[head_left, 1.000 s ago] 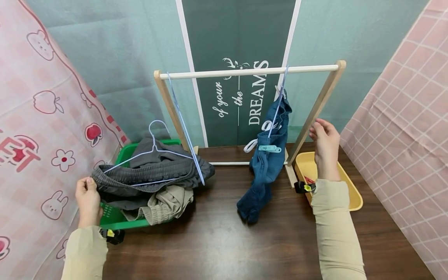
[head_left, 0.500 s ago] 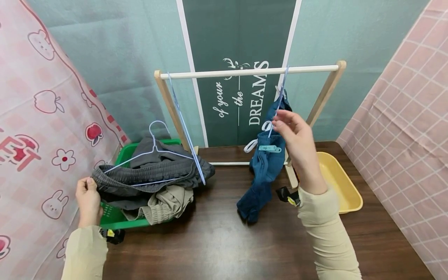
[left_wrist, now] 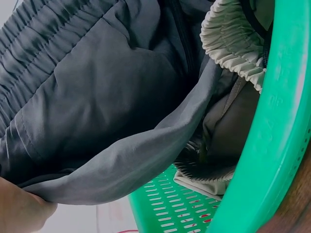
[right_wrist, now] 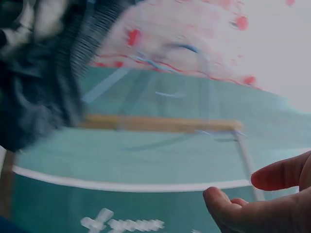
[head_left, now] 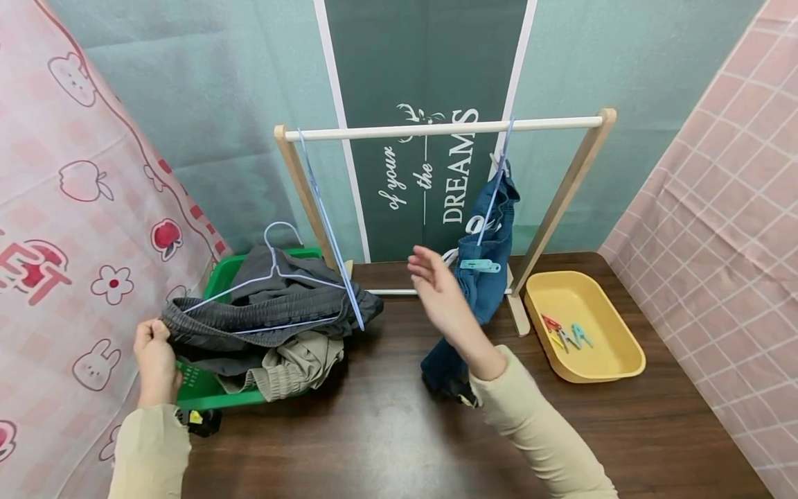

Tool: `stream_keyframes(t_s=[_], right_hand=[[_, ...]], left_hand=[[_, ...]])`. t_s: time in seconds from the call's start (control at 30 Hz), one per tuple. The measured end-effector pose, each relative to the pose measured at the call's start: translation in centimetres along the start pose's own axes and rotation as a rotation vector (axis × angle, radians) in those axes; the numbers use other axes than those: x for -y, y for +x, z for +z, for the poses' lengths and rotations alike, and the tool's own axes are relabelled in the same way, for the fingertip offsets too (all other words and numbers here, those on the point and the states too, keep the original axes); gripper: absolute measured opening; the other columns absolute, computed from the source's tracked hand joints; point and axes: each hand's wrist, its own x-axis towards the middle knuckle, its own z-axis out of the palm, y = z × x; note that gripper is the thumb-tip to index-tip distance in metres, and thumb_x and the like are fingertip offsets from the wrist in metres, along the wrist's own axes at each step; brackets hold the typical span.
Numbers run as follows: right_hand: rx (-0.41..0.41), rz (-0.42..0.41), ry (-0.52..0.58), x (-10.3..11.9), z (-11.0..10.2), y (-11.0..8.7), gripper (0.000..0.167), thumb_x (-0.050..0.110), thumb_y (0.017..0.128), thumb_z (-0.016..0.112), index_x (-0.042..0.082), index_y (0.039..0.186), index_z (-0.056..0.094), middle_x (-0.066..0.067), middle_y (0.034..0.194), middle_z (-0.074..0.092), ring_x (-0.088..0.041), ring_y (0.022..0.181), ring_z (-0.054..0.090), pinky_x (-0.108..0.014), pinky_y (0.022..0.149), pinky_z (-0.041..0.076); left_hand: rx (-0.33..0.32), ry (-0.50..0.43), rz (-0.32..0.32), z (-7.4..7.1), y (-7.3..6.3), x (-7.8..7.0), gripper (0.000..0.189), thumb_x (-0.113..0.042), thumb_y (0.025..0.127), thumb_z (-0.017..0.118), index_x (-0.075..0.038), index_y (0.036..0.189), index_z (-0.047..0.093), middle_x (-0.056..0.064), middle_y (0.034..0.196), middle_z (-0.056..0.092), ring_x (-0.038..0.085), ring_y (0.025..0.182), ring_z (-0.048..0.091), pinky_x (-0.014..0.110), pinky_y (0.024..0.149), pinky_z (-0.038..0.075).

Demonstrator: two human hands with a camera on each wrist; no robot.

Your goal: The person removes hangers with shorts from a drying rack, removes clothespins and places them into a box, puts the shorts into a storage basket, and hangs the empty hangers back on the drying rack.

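Observation:
My left hand (head_left: 157,360) pinches the left end of the waistband of dark grey elastic-waist trousers (head_left: 293,319), heaped over a green basket (head_left: 218,400). In the left wrist view the thumb (left_wrist: 24,208) lies against the cloth edge. A light blue hanger (head_left: 273,272) sits in the waistband, its hook upward. My right hand (head_left: 442,298) is in mid-air in front of the rack, left of the hanging blue trousers (head_left: 495,294). Its thumb and fingers stand apart with nothing between them in the right wrist view.
A wooden rack with a white rod (head_left: 430,129) stands at the back. Another blue hanger (head_left: 330,229) hangs at its left; a light blue clothes peg (head_left: 479,265) grips the blue trousers. Beige trousers (head_left: 302,367) hang over the basket. A yellow tray (head_left: 607,312) holds several pegs.
My right hand has swept left from beside the yellow tray, past the blue trousers, uncovering the pegs. The left hand stays at the waistband; the hanger in it has dipped slightly.

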Motion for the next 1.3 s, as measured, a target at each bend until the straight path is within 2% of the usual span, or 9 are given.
stream_keyframes(t_s=[0.2, 0.37, 0.63, 0.77, 1.0, 1.07, 1.13, 1.23, 1.3], right_hand=[[0.021, 0.026, -0.131, -4.3, 3.6, 1.0, 0.049, -0.004, 0.091, 0.041, -0.007, 0.140, 0.035, -0.027, 0.139, 0.043, -0.039, 0.131, 0.042, -0.049, 0.108, 0.037], [0.062, 0.076, -0.254, -7.9, 5.6, 2.3, 0.047, 0.006, 0.094, 0.049, -0.001, 0.140, 0.040, -0.022, 0.143, 0.042, -0.039, 0.129, 0.045, -0.050, 0.103, 0.041], [0.153, -0.068, -0.362, -12.7, 7.3, 4.1, 0.045, 0.017, 0.094, 0.059, 0.003, 0.135, 0.049, -0.019, 0.140, 0.049, -0.034, 0.128, 0.048, -0.049, 0.104, 0.040], [0.190, -0.082, -0.367, -13.9, 7.6, 4.6, 0.036, 0.019, 0.096, 0.056, 0.006, 0.129, 0.054, -0.016, 0.128, 0.060, -0.030, 0.114, 0.058, -0.044, 0.094, 0.046], [0.112, -0.106, -0.247, -14.1, 7.4, 5.0, 0.029, 0.017, 0.096, 0.054, 0.003, 0.122, 0.059, -0.017, 0.122, 0.064, -0.030, 0.113, 0.059, -0.043, 0.096, 0.046], [0.084, -0.099, -0.223, -14.0, 7.4, 5.1, 0.026, 0.014, 0.096, 0.054, 0.002, 0.117, 0.061, -0.017, 0.117, 0.065, -0.029, 0.108, 0.059, -0.041, 0.094, 0.046], [0.063, -0.090, -0.210, -13.9, 7.4, 5.2, 0.023, 0.011, 0.095, 0.054, 0.000, 0.113, 0.062, -0.018, 0.113, 0.066, -0.030, 0.104, 0.059, -0.040, 0.092, 0.047], [0.042, -0.078, -0.208, -13.8, 7.5, 5.3, 0.023, 0.009, 0.095, 0.054, -0.002, 0.113, 0.063, -0.019, 0.117, 0.065, -0.031, 0.111, 0.060, -0.042, 0.096, 0.047], [0.034, -0.067, -0.206, -13.6, 7.6, 5.4, 0.023, 0.010, 0.095, 0.054, -0.002, 0.113, 0.063, -0.020, 0.116, 0.065, -0.031, 0.110, 0.060, -0.044, 0.095, 0.047]], left_hand=[[0.000, -0.025, -0.020, 0.0, -0.1, 0.1, 0.031, -0.022, 0.103, 0.036, -0.017, 0.074, 0.046, -0.008, 0.077, 0.038, 0.004, 0.074, 0.037, 0.013, 0.062, 0.034], [0.015, -0.042, -0.013, 0.1, -0.2, 0.0, 0.033, -0.019, 0.103, 0.036, -0.016, 0.072, 0.046, -0.009, 0.072, 0.038, 0.005, 0.072, 0.037, 0.014, 0.061, 0.034], [0.038, -0.080, -0.043, 0.1, -0.2, -0.2, 0.034, -0.019, 0.103, 0.036, -0.015, 0.071, 0.045, -0.008, 0.069, 0.037, 0.006, 0.070, 0.036, 0.015, 0.060, 0.033], [0.044, -0.040, -0.046, 0.2, -0.2, -0.3, 0.031, -0.021, 0.103, 0.037, -0.016, 0.074, 0.046, -0.009, 0.073, 0.038, 0.006, 0.073, 0.035, 0.015, 0.064, 0.032], [0.037, 0.163, -0.030, 0.1, -0.2, -0.4, 0.021, -0.027, 0.102, 0.040, -0.020, 0.086, 0.051, -0.014, 0.089, 0.041, 0.001, 0.085, 0.036, 0.011, 0.077, 0.031], [0.020, 0.312, 0.028, 0.3, -0.3, -0.6, 0.024, -0.028, 0.102, 0.038, -0.016, 0.097, 0.059, -0.014, 0.095, 0.042, 0.001, 0.092, 0.039, 0.015, 0.087, 0.032], [-0.002, 0.468, 0.143, 0.6, -0.3, -0.7, 0.034, -0.027, 0.102, 0.036, -0.008, 0.112, 0.063, -0.004, 0.106, 0.049, 0.011, 0.103, 0.045, 0.024, 0.099, 0.033], [-0.007, 0.625, 0.403, 1.3, -0.4, -1.0, 0.042, -0.023, 0.101, 0.034, 0.002, 0.125, 0.059, 0.019, 0.121, 0.054, 0.033, 0.120, 0.045, 0.045, 0.108, 0.029], [0.054, 0.645, 0.601, 1.7, -0.4, -1.0, 0.039, -0.017, 0.100, 0.037, 0.005, 0.122, 0.060, 0.030, 0.125, 0.054, 0.044, 0.121, 0.043, 0.052, 0.106, 0.028]])
